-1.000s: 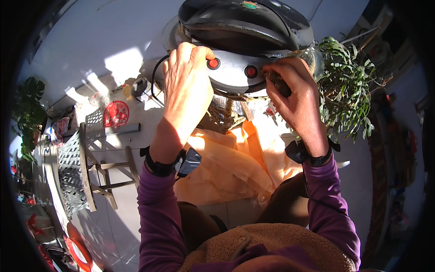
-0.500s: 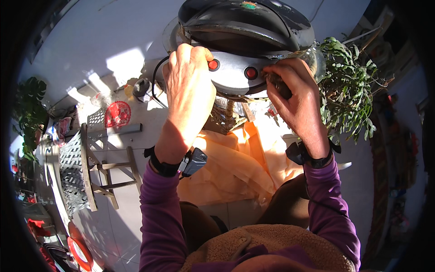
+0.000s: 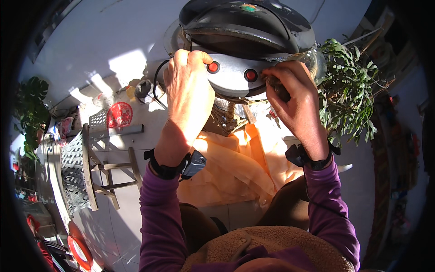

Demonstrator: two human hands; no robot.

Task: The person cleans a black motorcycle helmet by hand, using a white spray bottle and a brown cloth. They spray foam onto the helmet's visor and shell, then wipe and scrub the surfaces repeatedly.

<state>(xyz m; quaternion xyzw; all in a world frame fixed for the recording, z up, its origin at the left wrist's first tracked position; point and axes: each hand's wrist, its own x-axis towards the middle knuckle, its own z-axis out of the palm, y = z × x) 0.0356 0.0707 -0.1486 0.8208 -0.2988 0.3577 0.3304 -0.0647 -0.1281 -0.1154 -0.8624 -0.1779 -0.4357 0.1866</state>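
Before me is a rounded black appliance (image 3: pixel 244 38) with a worn, ridged top. Along its near side runs a curved silver panel (image 3: pixel 231 84) carrying a left red round light or button (image 3: pixel 213 67) and a right one (image 3: pixel 250 75). My left hand (image 3: pixel 189 90) is closed at the panel's left end, a fingertip beside the left red round; its other fingers are curled out of sight. At the panel's right end my right hand (image 3: pixel 299 102) is curled, its fingertips close to the right red round. Something dark brown shows within its grip, its kind unclear.
Orange cloth (image 3: pixel 235 167) lies on the floor below the appliance. A wooden-framed stool (image 3: pixel 106 174) and a red ring-shaped item (image 3: pixel 80 252) are at left. Leafy plants (image 3: pixel 346 90) crowd the right side. A black cord (image 3: pixel 157 86) hangs by my left hand.
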